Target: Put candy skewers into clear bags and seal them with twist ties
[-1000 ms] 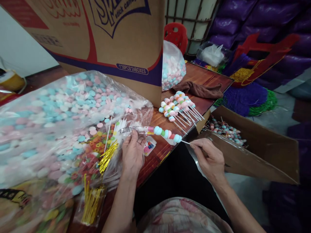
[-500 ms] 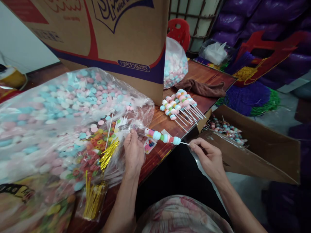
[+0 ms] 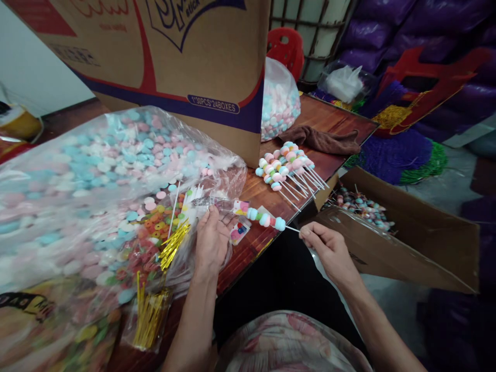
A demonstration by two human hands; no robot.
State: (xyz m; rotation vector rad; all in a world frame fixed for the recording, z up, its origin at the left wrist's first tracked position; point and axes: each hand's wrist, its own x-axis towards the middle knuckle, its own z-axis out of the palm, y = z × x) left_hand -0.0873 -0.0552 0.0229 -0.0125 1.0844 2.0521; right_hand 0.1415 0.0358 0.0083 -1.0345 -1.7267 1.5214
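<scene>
My right hand [image 3: 323,245] pinches the white stick of a candy skewer [image 3: 267,219] between thumb and fingertips. Blue, green, pink and red pieces are threaded on that stick, and its candy end points left. My left hand [image 3: 212,235] has thumb and fingers closed on a clear plastic wrapper [image 3: 211,203], which reaches toward the skewer's tip. A small printed card [image 3: 241,207] shows at the wrapper's right end. I cannot tell how far the candies sit inside the plastic. Another printed card [image 3: 239,231] lies just right of my left hand.
Finished-looking candy skewers [image 3: 289,160] lie piled behind. A big clear bag of marshmallows [image 3: 96,155], gummy rings [image 3: 155,225] and gold twist ties [image 3: 174,245] cover the left. A tall carton [image 3: 174,67] stands behind; an open box [image 3: 426,232] of skewers is at right.
My right hand and the skewer have shifted slightly left and up. The printed card at the wrapper's end shows more clearly. My left hand has barely moved and keeps its hold.
</scene>
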